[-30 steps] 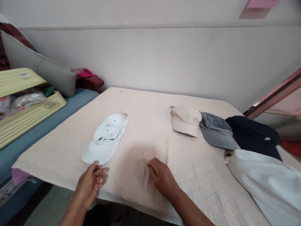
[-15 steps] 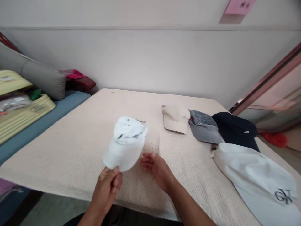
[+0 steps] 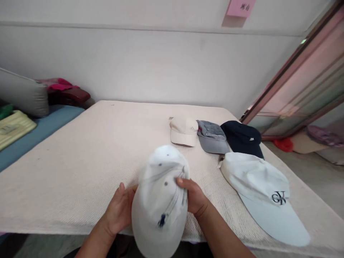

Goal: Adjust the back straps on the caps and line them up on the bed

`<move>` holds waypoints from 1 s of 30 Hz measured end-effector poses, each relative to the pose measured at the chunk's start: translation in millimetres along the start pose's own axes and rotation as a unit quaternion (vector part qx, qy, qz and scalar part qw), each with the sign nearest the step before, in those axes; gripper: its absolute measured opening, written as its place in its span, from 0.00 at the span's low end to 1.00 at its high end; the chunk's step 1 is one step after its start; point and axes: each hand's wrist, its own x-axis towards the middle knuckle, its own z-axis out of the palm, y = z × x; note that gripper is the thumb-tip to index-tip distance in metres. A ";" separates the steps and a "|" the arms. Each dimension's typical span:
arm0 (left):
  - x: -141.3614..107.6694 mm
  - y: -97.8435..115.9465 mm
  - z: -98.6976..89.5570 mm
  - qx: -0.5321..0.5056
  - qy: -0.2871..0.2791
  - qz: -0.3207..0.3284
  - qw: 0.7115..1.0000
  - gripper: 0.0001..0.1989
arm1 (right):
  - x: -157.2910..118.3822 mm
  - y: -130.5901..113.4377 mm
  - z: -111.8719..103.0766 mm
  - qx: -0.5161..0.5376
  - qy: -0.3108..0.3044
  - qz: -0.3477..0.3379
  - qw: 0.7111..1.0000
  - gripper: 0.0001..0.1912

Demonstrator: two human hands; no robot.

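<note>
Cream waffle-weave cloth covers the surface (image 3: 80, 172) in front of you, against a pale wall. At its near edge you hold a white cap (image 3: 161, 200) up between both hands, its brim toward you and a small dark emblem on the front. Your left hand (image 3: 120, 209) is wrapped around the cap's left side, fingers hidden behind the fabric, thumb showing at the edge. Your right hand (image 3: 195, 197) is clamped on the right side, thumb pressed onto the crown where the cloth bunches.

Just right of the cap, near the right edge of the surface, a second white cap (image 3: 258, 190) with a dark monogram lies flat, its brim reaching toward the near right corner. Beyond it, three caps sit in a row, touching one another: a beige cap (image 3: 182, 130) on the left, a grey cap (image 3: 213, 138) in the middle, and a navy cap (image 3: 242, 136) toward the right edge.

Off the left edge, a blue mattress (image 3: 40, 125) carries a yellow case (image 3: 13, 127) and a grey cushion (image 3: 23, 93), with red cloth (image 3: 60, 86) behind. A pink note (image 3: 240, 7) is stuck high on the wall, and a framed glass panel (image 3: 301, 82) leans at the right.
</note>
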 end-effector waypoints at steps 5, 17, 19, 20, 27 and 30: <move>7.6 -4.4 12.0 0.001 0.021 -0.076 0.997 0.20 | -10.7 11.2 -4.7 -0.067 0.016 0.031 0.997 0.25; 13.7 -6.5 23.3 0.077 0.305 -0.018 0.949 0.03 | -19.2 -2.9 -9.9 -0.029 0.000 -0.013 0.999 0.18; 10.9 -8.9 18.3 0.120 0.309 -0.031 0.943 0.03 | -18.9 -7.0 -12.3 -0.022 -0.014 -0.050 0.998 0.16; 10.0 -10.4 17.9 0.128 0.306 -0.034 0.943 0.04 | -18.9 -9.4 -13.6 -0.019 -0.014 -0.067 0.997 0.16; 16.1 -2.4 31.7 0.063 0.275 0.006 0.959 0.09 | -19.0 -16.2 -18.1 -0.052 -0.002 -0.072 0.996 0.16; 15.8 9.3 28.0 0.030 0.273 0.019 0.961 0.07 | -17.8 -10.3 -20.5 -0.086 -0.023 -0.005 0.996 0.16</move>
